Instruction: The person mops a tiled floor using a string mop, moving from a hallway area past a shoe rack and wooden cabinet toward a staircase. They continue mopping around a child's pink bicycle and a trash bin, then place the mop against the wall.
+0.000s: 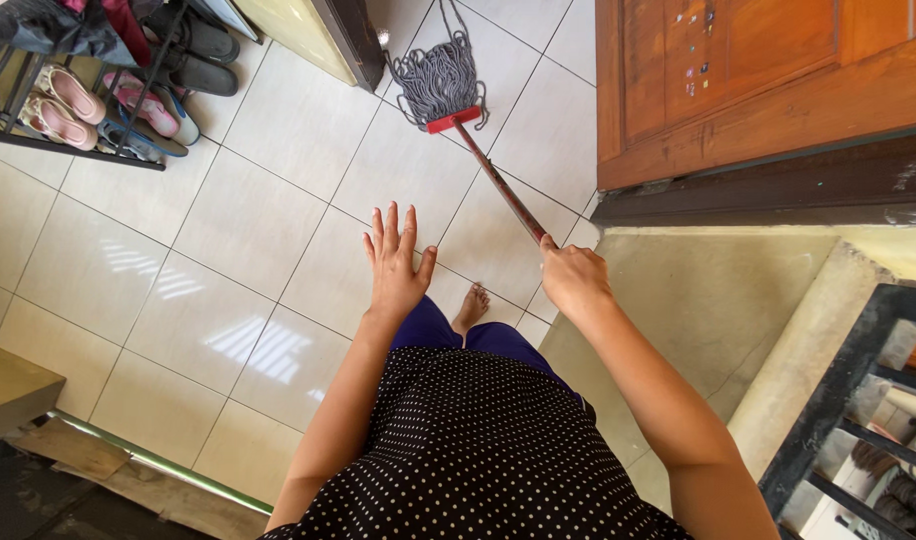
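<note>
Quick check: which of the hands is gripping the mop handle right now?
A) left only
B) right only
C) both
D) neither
B: the right hand is closed around the red mop handle, while the left hand is spread open in the air above the tiled floor, touching nothing.

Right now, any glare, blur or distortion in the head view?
Head view: window glare patches on the floor tiles; the mop, left hand and right hand are sharp; wide-angle lens bends the wooden door edges; soft daylight, faint shadows.
</note>
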